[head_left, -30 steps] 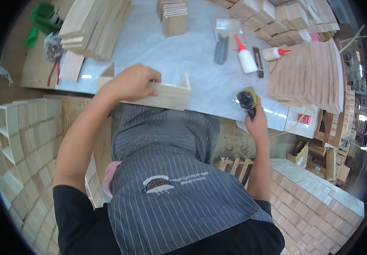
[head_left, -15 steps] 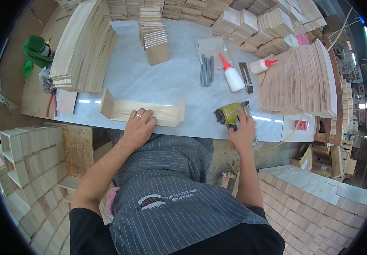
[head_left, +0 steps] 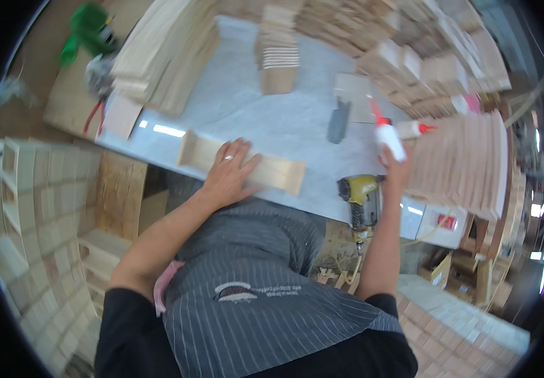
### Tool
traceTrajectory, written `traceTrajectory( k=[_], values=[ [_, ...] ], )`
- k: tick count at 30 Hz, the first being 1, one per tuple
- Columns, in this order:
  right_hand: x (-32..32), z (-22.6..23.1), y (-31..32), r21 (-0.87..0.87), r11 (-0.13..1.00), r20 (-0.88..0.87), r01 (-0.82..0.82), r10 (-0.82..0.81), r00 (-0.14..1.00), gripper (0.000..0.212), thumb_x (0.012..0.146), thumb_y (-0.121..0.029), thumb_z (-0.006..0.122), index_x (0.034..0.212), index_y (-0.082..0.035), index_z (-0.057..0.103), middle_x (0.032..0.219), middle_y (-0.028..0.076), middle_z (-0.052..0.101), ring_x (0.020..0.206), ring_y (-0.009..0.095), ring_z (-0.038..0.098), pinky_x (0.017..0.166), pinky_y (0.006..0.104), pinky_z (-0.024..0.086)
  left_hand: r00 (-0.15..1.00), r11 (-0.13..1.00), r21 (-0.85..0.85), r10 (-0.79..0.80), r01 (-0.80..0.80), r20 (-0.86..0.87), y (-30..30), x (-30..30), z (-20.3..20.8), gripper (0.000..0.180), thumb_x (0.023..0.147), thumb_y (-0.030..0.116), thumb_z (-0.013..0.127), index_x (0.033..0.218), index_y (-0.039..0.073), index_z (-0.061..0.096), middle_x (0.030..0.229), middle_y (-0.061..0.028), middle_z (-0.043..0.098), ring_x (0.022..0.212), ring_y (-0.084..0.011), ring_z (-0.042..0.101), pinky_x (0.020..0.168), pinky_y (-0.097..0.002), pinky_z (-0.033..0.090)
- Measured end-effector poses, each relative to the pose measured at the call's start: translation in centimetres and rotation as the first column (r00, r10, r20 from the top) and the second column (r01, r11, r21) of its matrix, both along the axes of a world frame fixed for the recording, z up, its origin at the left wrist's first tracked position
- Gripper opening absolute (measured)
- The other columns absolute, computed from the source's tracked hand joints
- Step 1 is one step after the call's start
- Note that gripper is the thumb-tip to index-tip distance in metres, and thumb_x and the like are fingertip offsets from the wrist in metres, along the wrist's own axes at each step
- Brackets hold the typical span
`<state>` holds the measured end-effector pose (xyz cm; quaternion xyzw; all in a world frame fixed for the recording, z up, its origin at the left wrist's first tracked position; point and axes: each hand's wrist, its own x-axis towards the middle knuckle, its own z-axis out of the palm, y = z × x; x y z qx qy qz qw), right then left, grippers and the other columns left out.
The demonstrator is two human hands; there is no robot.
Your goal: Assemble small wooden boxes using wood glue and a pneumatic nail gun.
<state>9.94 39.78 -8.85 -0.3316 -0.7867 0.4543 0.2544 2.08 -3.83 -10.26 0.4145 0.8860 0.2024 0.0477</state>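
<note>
My left hand (head_left: 229, 175) lies over the near side of a shallow wooden box frame (head_left: 281, 173), fingers spread and resting on it. The frame is a long board with short upright ends, set near the table's front edge. In my right hand (head_left: 398, 169) is a white glue bottle (head_left: 387, 136) with a red pointed nozzle, gripped near its base and tilted. Just left of my right forearm, a yellow-green nail gun (head_left: 364, 194) rests at the table edge with its hose attached. A second glue bottle (head_left: 408, 130) lies behind the held one.
Tall stacks of thin boards stand at the left (head_left: 165, 60) and right (head_left: 458, 160). A row of small boards (head_left: 278, 75) sits at the back, and grey nail strips (head_left: 338, 121) lie mid-table. Red-handled pliers (head_left: 95, 118) and a green tool (head_left: 89, 28) are far left.
My right hand has left the nail gun and taken hold of the glue bottle farther back. My left hand stays at the wooden frame, its fingers now more spread. The whole view has shifted and tilted.
</note>
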Motion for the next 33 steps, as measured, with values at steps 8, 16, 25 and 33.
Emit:
traceTrajectory(
  k=[8,16,25,33],
  values=[
    [0.9,13.5,-15.8,-0.107,0.901,-0.068,-0.420,0.414,0.908,0.059,0.083,-0.015,0.082,0.131,-0.005,0.051,0.116,0.010,0.059,0.098,0.018,0.063,0.075,0.0290,0.054,0.998,0.991,0.115,0.067,-0.067,0.003,1.3,0.4,-2.2,0.073,0.077,0.052,0.077,0.134,0.010,0.058,0.141,-0.0214,0.048,0.139,-0.0391,0.039,0.119,-0.0565,0.024],
    [-4.3,11.5,-25.1,-0.303,0.747,-0.114,-0.592,0.588,0.801,0.060,0.079,-0.006,0.086,0.129,-0.004,0.053,0.116,0.007,0.058,0.104,0.016,0.059,0.089,0.0307,0.050,0.996,0.975,0.209,0.089,-0.081,-0.029,1.3,0.8,-2.8,0.072,0.075,0.055,0.077,0.131,0.013,0.061,0.137,-0.0170,0.051,0.137,-0.0351,0.042,0.121,-0.0537,0.021],
    [-6.1,11.0,-25.9,-0.264,0.748,-0.047,-0.609,0.621,0.783,0.058,0.080,-0.007,0.086,0.128,-0.004,0.053,0.115,0.007,0.058,0.103,0.016,0.060,0.087,0.0302,0.052,0.996,0.976,0.201,0.091,-0.088,-0.006,1.2,0.9,-2.9,0.070,0.074,0.054,0.078,0.130,0.013,0.063,0.136,-0.0165,0.051,0.137,-0.0347,0.041,0.121,-0.0548,0.021],
    [-6.4,10.8,-25.9,-0.219,0.740,-0.049,-0.636,0.642,0.765,0.056,0.081,-0.008,0.086,0.127,-0.005,0.054,0.115,0.006,0.059,0.102,0.015,0.061,0.087,0.0297,0.052,0.996,0.977,0.194,0.090,-0.088,-0.003,1.3,0.7,-2.8,0.071,0.075,0.055,0.076,0.130,0.012,0.063,0.136,-0.0166,0.051,0.137,-0.0344,0.041,0.121,-0.0548,0.020]
  ],
)
